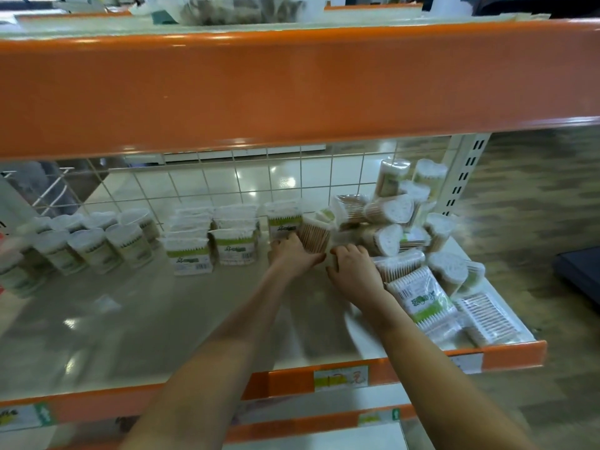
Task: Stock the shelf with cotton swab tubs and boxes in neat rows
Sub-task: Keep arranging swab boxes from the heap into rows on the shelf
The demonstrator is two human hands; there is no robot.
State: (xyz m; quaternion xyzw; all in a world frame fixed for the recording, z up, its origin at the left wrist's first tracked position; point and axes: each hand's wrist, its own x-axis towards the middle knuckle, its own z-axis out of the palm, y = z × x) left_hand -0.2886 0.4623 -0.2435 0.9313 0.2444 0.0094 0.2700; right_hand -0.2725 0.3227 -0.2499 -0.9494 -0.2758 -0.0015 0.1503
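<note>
Both hands are in at mid-shelf: the left hand curls its fingers round a tilted box of wooden-stick swabs, the right hand clutches something pale beside it (too blurred to name). Round tubs and boxes already stand in rows; the jumbled heap at right awaits sorting.

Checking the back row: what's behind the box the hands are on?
Behind the box: another green-labelled box, then the wire grid. The box's base is hidden by the hands.
</note>
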